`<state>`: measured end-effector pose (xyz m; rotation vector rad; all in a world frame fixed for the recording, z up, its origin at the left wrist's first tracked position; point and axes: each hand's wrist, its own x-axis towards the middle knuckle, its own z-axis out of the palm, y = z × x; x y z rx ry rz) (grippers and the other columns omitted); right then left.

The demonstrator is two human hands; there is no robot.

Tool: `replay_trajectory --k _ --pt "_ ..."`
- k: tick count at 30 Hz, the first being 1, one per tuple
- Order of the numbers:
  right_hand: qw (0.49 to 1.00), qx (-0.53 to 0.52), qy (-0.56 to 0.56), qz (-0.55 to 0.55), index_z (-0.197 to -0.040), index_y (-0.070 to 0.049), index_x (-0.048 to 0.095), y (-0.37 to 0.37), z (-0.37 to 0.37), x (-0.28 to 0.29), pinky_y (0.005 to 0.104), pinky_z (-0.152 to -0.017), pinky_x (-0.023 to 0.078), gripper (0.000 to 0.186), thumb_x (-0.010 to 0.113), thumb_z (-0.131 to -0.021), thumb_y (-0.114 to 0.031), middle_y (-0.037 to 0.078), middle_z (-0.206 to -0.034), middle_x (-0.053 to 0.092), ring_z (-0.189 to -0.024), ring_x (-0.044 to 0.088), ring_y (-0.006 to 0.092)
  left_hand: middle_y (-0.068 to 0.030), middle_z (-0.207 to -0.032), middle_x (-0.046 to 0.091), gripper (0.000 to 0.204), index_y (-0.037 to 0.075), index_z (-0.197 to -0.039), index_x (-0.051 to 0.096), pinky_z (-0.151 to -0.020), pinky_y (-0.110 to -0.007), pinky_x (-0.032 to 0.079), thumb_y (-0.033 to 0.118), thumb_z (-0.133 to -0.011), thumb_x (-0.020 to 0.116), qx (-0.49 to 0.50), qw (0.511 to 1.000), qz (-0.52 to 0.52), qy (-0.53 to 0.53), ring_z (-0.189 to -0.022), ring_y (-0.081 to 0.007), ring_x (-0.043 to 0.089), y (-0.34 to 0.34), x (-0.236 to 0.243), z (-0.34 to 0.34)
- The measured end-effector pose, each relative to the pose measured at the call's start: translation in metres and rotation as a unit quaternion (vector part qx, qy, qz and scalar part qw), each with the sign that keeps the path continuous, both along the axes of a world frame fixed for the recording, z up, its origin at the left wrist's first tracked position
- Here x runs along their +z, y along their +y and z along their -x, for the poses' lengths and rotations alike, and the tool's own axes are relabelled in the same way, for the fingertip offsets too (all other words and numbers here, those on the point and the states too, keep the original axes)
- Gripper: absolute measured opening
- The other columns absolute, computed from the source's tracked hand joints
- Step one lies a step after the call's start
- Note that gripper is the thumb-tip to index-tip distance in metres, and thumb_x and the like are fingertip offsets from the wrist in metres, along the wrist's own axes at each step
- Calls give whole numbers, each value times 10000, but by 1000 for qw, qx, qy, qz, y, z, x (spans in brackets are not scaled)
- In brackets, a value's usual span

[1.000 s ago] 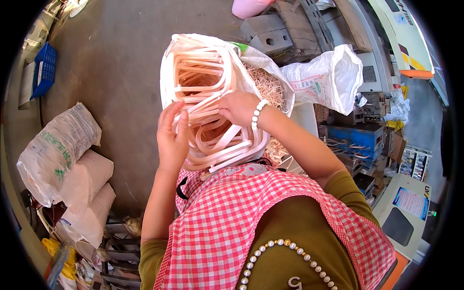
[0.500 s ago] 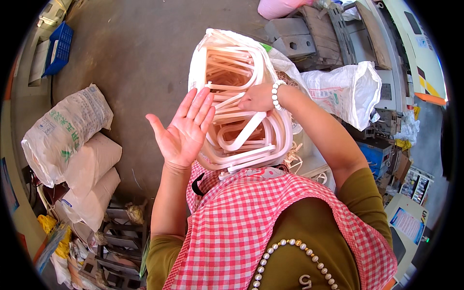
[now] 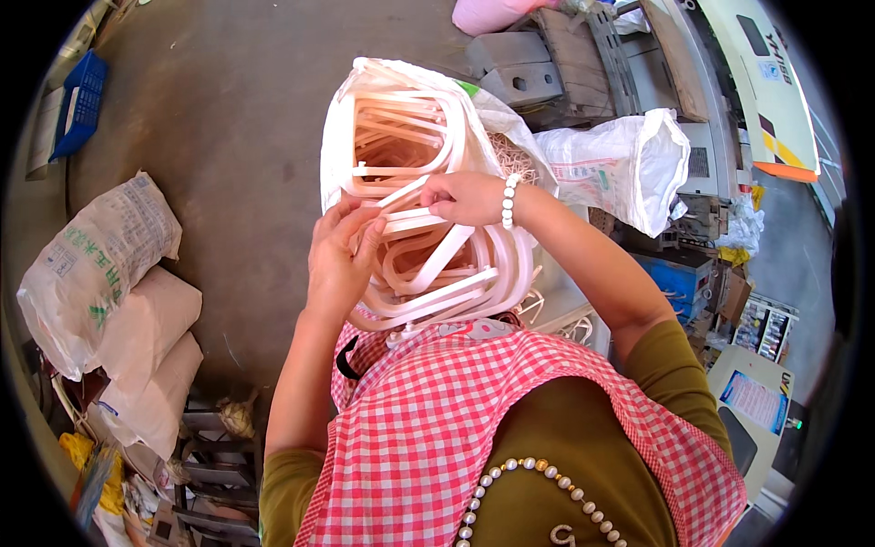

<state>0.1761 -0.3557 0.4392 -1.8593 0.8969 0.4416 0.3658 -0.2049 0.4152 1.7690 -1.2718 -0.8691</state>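
Red-and-white gingham apron [image 3: 428, 401] over an olive top [image 3: 565, 410]. Also rocking a pearly necklace [image 3: 530, 463] plus chunky white beaded bracelet [image 3: 509, 202].

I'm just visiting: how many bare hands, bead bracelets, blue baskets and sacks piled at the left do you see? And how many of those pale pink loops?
Bare hands: 2 (left hand, right hand)
Bead bracelet: 1
Blue basket: 1
Piled sacks: 3
Total: 7
Pale pink loops: too overlapped to count, left out.
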Motion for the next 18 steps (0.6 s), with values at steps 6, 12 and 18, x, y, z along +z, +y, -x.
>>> replay_trajectory --k 6,12,18 --pt "992 -58 -69 -90 -1072 -36 656 -2 15 -16 300 -805 489 280 610 -882 -236 95 -916 684 -857 627 175 -147 -1066 639 182 29 -960 699 -856 -377 475 186 -876 660 -38 997 13 69 -975 -306 612 -2 3 -3" --pt "992 -98 -41 -73 -1069 -16 671 2 9 -5 281 -749 497 332 689 -848 -264 66 -867 685 -774 616 139 -134 -1030 651 153 21 -939 696 -852 -378 471 151 -872 652 -49 993 27 107 -955 -316 606 -3 7 -3" --pt "988 -102 -73 -87 -1084 -9 675 1 14 -10 265 -762 495 312 678 -852 -218 69 -891 689 -808 612 111 -129 -1039 653 150 14 -933 695 -849 -385 471 142 -867 654 -53 997 41 46 -927 -318 615 -4 3 -2"
